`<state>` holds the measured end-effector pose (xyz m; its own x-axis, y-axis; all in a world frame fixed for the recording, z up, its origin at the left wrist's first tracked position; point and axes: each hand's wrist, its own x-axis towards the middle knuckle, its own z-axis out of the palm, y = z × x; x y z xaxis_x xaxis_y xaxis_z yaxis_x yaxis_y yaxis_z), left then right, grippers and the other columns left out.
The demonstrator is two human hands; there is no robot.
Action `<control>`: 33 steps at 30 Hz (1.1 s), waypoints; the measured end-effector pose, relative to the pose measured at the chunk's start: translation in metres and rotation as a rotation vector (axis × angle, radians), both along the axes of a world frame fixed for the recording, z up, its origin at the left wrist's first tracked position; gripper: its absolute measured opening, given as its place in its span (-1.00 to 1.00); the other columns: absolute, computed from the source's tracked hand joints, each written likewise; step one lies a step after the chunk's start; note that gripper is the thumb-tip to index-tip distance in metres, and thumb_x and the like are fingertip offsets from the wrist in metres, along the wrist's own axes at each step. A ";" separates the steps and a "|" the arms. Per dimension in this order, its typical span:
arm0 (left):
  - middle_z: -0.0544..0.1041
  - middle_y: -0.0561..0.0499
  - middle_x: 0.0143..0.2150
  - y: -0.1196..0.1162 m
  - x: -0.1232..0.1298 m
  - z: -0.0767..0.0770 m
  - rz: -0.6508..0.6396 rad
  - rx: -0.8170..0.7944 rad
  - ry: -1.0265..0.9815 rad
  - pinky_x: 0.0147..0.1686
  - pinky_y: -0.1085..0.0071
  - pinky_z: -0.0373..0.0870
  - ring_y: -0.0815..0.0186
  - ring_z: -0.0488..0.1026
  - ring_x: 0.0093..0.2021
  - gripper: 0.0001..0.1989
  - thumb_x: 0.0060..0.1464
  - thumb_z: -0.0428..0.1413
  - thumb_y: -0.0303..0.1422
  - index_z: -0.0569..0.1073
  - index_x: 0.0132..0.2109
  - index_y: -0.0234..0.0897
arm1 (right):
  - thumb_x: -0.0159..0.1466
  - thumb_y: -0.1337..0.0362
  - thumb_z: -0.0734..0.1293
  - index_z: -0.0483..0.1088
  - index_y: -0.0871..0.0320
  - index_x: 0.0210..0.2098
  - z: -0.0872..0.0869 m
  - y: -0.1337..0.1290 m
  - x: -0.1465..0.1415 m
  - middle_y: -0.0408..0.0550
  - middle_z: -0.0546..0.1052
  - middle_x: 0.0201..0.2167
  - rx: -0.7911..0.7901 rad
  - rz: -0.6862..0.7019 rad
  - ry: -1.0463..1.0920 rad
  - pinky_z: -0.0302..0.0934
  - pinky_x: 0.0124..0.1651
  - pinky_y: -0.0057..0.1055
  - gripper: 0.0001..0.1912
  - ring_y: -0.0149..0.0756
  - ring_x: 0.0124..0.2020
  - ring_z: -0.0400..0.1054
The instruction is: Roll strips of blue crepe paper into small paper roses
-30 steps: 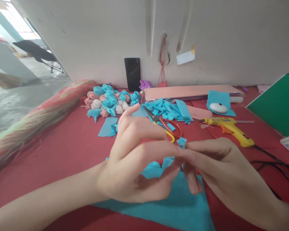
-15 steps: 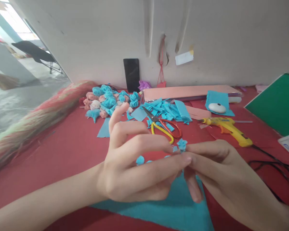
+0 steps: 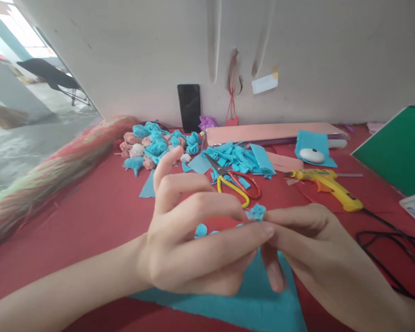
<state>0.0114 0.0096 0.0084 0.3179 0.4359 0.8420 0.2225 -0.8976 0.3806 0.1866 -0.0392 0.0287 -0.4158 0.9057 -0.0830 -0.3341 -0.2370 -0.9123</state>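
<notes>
Fingers (image 3: 263, 229) of the left hand (image 3: 190, 244) and right hand (image 3: 314, 244) are drawn narrow, tips meeting at the base of a small blue paper flower (image 3: 258, 211), crinkled head up, exact grip hidden behind the knuckles. Compared with a moment ago, the flower sits slightly lower and a loose blue corner now shows right against its left edge, which suggests the paper is being gathered in closer at the pinch. Yellow-and-red scissors (image 3: 234, 190) lie just beyond on the red table (image 3: 100, 221), blue strips (image 3: 231, 154) behind them, yellow glue gun (image 3: 344, 193) off to the right.
</notes>
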 end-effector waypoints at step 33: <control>0.35 0.09 -0.25 -0.016 0.004 0.024 -0.676 -1.134 -0.190 -0.41 0.56 0.32 0.51 0.34 -0.41 -0.93 0.26 0.07 -0.38 0.33 -0.14 -0.25 | 0.26 0.27 0.40 0.64 -0.05 -0.39 0.005 0.000 -0.004 -0.25 0.51 -0.71 0.075 -0.079 -0.145 0.26 -0.54 -0.81 -0.84 -0.62 -0.67 0.35</control>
<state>0.0155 -0.0060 0.0329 0.6666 0.7244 0.1759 -0.2776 0.0222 0.9604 0.1825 -0.0391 0.0332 -0.3322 0.9408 -0.0678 -0.2129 -0.1448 -0.9663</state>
